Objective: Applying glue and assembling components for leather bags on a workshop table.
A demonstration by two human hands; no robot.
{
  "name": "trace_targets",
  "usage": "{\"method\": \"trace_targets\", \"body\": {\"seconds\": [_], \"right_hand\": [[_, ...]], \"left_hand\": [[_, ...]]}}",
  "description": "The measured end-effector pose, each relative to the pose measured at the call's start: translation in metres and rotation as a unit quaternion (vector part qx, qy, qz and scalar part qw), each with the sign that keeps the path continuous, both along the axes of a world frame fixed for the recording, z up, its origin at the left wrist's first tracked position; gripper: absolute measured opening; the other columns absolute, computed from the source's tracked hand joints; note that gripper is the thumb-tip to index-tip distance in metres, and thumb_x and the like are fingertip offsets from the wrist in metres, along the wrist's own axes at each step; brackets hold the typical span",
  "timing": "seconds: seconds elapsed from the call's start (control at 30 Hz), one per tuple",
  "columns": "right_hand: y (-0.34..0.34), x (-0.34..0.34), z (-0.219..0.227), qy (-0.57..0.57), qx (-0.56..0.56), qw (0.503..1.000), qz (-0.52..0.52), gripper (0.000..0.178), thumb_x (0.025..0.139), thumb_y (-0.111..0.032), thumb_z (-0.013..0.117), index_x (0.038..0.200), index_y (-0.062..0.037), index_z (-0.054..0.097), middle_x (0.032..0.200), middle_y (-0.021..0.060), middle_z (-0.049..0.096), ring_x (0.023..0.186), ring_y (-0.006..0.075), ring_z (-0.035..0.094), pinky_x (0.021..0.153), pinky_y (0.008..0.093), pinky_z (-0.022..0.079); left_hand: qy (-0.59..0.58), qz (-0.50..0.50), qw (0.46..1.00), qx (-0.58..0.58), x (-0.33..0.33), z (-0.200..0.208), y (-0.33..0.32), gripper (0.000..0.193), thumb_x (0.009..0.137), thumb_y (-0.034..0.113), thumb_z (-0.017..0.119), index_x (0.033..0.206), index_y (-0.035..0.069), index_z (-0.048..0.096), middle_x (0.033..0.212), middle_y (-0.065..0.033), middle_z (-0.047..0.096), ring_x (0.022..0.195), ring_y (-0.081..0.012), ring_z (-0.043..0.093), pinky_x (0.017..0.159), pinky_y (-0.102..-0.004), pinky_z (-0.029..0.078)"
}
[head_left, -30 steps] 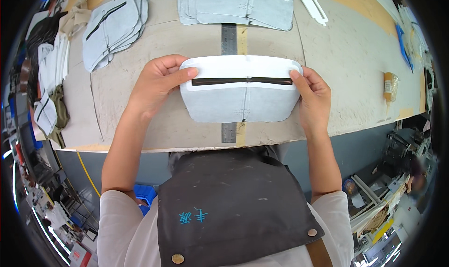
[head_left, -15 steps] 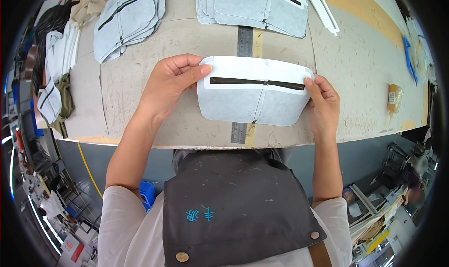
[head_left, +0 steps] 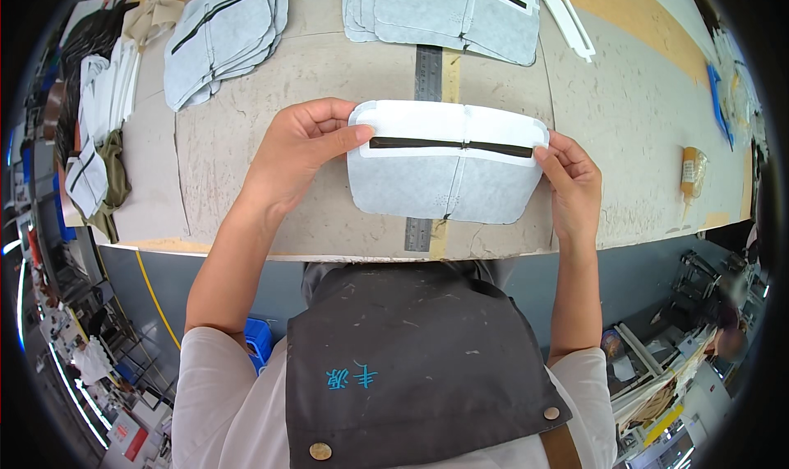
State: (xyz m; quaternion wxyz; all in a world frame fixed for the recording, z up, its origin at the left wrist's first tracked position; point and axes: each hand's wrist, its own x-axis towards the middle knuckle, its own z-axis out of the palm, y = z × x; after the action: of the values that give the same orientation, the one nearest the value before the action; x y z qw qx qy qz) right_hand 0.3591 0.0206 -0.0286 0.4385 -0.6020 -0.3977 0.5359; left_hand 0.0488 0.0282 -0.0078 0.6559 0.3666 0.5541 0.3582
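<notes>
A pale grey fabric panel (head_left: 444,185) with rounded corners is held up over the near middle of the table. A long black slot, framed in white, runs across its upper half, and a seam crosses it from top to bottom. My left hand (head_left: 300,144) pinches its upper left corner, thumb on the front and fingers behind. At the right edge, my right hand (head_left: 573,177) grips the panel the same way, its thumb beside the slot's end. Under the panel lies a steel ruler (head_left: 428,74), partly hidden, next to a strip of yellowish tape (head_left: 450,78).
Similar panels lie in a left stack (head_left: 222,41) and a far middle stack (head_left: 452,13). White strips (head_left: 563,13) sit at the far right. Further right are a small glue bottle (head_left: 692,173) and a blue tool (head_left: 720,107). Folded white cloth (head_left: 107,83) lies at the left edge.
The right hand has shifted very slightly outward and down along the panel's edge. The left thumb sits a little lower on the panel. Both hands keep their hold.
</notes>
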Motion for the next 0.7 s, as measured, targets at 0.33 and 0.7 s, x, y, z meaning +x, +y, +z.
{"method": "trace_targets", "body": {"seconds": [0.33,0.7], "right_hand": [[-0.001,-0.006,0.005,0.009,-0.011,1.0,0.006,0.028,0.087,-0.006,0.071,0.113,0.0024,0.068,0.097,0.0072,0.072,0.088,0.0097,0.065,0.086,0.0245,0.05],[-0.007,0.002,0.035,-0.091,0.157,0.983,-0.034,0.02,0.083,-0.004,0.074,0.102,0.0011,0.07,0.092,0.005,0.071,0.085,0.0114,0.065,0.076,0.0264,0.051]], "left_hand": [[-0.019,0.01,1.0,-0.007,-0.01,-0.012,0.0,0.019,0.087,0.009,0.071,0.104,0.0,0.069,0.092,-0.0056,0.071,0.082,-0.0097,0.063,0.079,-0.025,0.049],[0.067,0.033,0.983,0.168,-0.003,0.007,0.011,0.013,0.087,0.005,0.071,0.1,0.002,0.07,0.092,-0.0027,0.07,0.08,-0.007,0.061,0.077,-0.0246,0.048]]}}
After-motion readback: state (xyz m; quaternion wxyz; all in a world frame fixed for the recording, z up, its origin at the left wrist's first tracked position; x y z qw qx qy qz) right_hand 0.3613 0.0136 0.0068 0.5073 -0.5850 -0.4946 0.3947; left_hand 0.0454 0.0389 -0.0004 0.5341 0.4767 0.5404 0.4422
